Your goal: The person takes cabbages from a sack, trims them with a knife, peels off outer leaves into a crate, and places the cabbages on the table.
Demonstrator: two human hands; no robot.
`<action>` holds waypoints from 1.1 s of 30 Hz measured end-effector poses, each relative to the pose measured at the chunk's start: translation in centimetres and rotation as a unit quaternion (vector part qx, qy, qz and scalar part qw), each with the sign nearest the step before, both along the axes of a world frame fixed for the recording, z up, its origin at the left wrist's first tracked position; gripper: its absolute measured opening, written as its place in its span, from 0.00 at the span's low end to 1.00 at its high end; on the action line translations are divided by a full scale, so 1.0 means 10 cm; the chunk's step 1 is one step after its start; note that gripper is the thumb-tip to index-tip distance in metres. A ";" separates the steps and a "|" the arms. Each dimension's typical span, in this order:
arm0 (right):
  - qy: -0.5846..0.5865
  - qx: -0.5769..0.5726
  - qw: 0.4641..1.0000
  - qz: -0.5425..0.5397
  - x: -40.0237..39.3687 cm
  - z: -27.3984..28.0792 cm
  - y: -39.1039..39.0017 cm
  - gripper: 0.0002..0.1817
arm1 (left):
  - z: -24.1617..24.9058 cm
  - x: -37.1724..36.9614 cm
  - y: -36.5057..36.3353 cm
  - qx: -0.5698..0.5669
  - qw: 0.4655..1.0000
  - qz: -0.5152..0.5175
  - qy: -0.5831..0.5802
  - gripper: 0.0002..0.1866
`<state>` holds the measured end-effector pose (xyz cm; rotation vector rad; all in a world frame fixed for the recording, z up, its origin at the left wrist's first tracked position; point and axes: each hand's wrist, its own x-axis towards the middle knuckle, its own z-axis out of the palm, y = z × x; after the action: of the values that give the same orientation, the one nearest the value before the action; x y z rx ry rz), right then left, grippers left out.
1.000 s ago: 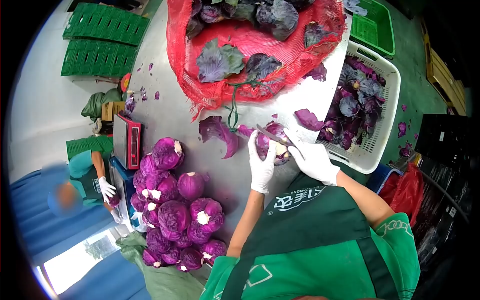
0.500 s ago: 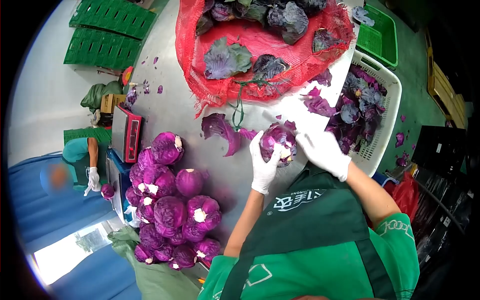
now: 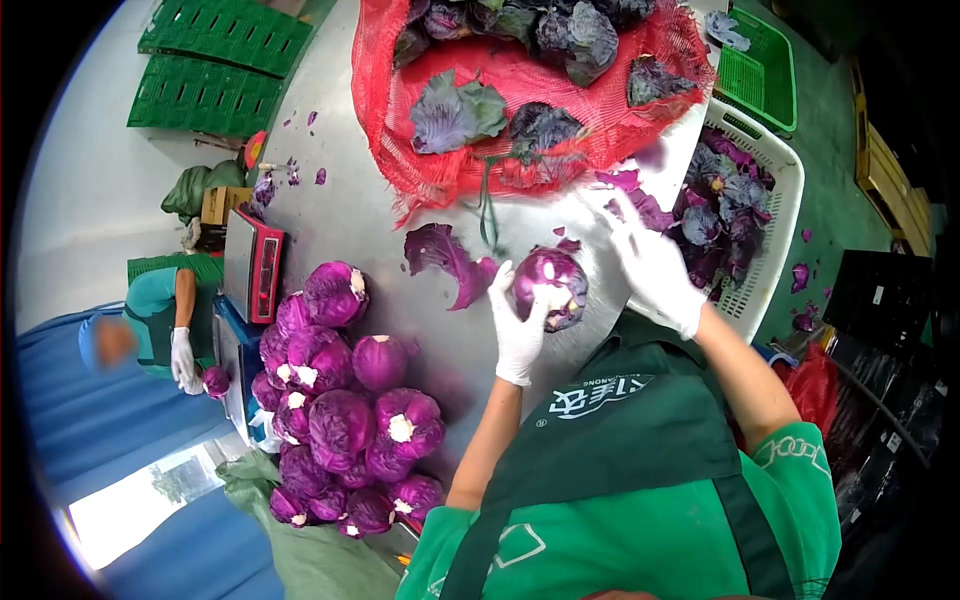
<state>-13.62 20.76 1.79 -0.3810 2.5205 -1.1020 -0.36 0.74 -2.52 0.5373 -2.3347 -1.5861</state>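
My left hand (image 3: pixel 518 325), in a white glove, grips a red cabbage (image 3: pixel 550 280) from its left side, with the pale cut stem facing me. To the right, my white-gloved right hand (image 3: pixel 655 270) is apart from the cabbage. Its fingers stretch out, slightly blurred, towards loose purple leaves (image 3: pixel 645 208) by the table edge. One large torn leaf (image 3: pixel 445 265) lies on the metal table (image 3: pixel 430 345) left of the cabbage. Beyond it, a red mesh bag (image 3: pixel 440 180) holds darker cabbages and outer leaves.
Trimmed red cabbages (image 3: pixel 340 430) are piled on the left. A white crate (image 3: pixel 785 215) full of leaves stands at right, with a green crate (image 3: pixel 775 75) behind it. At far left, a co-worker (image 3: pixel 160 320) stands near a red scale (image 3: pixel 265 260).
My right hand has moved away from the cabbage, up towards the loose leaves. The cabbage has shifted slightly left in my left hand. The co-worker's arm has moved a little.
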 end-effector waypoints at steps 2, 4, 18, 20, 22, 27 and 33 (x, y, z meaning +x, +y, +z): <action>0.121 -0.096 0.986 0.055 0.40 -0.38 -0.05 0.28 | -0.07 0.02 -0.03 0.099 0.995 0.019 0.011 0.39; 0.109 -0.089 0.986 0.091 0.50 -0.38 -0.13 0.27 | 0.18 0.00 -0.07 0.044 0.998 -0.005 -0.050 0.47; 0.105 -0.057 0.988 0.097 0.64 -0.16 -0.08 0.27 | 0.17 -0.07 0.12 0.146 0.985 -0.024 -0.086 0.35; 0.112 -0.042 0.988 0.101 0.60 -0.15 -0.12 0.26 | 0.17 -0.06 0.15 0.147 0.986 -0.013 -0.075 0.35; 0.186 -0.027 0.978 0.094 0.59 -0.21 -0.14 0.26 | 0.22 -0.07 0.20 0.142 0.987 0.014 -0.076 0.34; 0.162 0.007 0.984 0.068 0.61 -0.20 -0.19 0.21 | 0.22 -0.11 0.28 0.147 0.986 0.045 -0.057 0.34; 0.135 -0.027 0.990 -0.017 0.56 -0.30 -0.23 0.20 | 0.17 -0.14 0.31 0.160 0.983 0.062 -0.058 0.37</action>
<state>-8.01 18.47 -1.18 -0.5351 2.7437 -1.2043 -1.78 3.84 -0.78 0.8484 -2.0840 -1.9268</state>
